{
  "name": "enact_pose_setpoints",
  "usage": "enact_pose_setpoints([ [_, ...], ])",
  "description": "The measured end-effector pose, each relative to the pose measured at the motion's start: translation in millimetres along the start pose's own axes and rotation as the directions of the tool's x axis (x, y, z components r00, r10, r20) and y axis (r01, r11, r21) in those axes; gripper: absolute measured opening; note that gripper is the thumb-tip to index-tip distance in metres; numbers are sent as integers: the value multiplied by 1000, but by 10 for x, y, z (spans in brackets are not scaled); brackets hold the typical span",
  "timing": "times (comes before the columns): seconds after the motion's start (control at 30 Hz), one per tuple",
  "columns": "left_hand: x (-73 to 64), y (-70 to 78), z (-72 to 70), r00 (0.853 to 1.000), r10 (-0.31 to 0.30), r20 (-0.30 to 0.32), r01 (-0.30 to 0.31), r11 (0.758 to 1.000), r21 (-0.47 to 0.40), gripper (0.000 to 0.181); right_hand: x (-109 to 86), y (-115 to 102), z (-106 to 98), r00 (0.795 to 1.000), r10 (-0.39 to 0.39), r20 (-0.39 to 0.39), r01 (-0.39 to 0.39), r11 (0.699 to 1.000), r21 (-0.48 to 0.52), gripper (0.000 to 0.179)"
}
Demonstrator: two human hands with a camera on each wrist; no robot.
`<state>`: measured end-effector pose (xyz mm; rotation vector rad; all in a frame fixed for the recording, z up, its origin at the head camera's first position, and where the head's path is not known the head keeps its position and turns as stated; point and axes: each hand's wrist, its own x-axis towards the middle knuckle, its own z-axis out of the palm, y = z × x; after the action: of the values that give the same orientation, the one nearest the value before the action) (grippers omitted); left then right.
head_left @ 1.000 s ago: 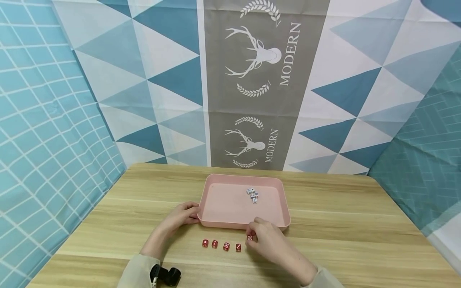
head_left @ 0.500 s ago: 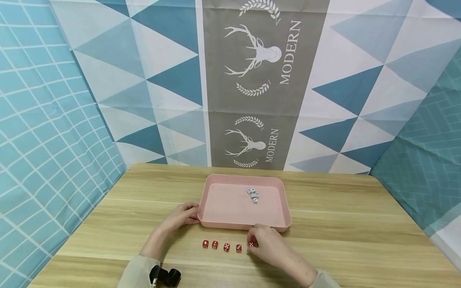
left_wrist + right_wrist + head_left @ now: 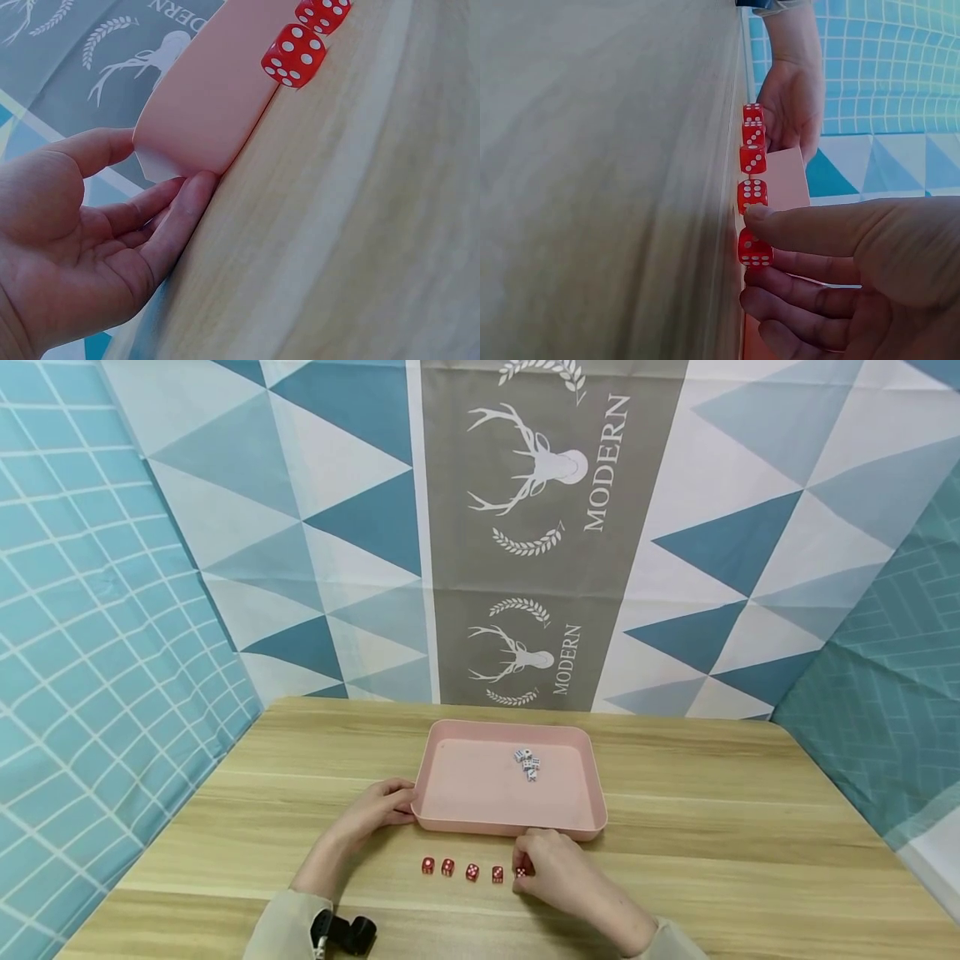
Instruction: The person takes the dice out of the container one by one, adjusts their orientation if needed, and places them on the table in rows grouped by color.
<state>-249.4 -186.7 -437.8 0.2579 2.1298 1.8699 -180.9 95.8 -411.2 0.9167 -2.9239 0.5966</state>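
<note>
My right hand (image 3: 558, 868) pinches a red die (image 3: 755, 249) with white pips, its thumb lying against the die in the right wrist view. This die stands low at the table, at the right end of a row of several red dice (image 3: 472, 872) set apart from each other. Behind the row is a shallow pink tray (image 3: 487, 828), where several white dice (image 3: 532, 765) lie clustered right of the middle. My left hand (image 3: 375, 806) holds the tray's near left corner. In the left wrist view one digit touches the rim and other fingers bend against the lower wall.
The wooden table (image 3: 712, 827) runs out on both sides of the tray. A patterned cloth (image 3: 517, 568) hangs behind its far edge, with blue checked cloth (image 3: 112, 610) at the left. A black device (image 3: 352, 935) sits on my left wrist.
My right hand has brought the pinched red die back from beside the tray's front wall, into line with the other red dice. The left hand and tray stay in place.
</note>
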Motion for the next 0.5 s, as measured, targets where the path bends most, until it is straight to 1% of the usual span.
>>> enact_pose_setpoints([
  [0.27,-7,15,-4,1000,-5,-1,5,1000,3,42,3,-10,3,1000,3,14,-3,1000,6,19],
  [0.5,-3,12,-3,1000,-9,1,9,1000,0,42,-3,-11,0,1000,8,10,-9,1000,2,20],
])
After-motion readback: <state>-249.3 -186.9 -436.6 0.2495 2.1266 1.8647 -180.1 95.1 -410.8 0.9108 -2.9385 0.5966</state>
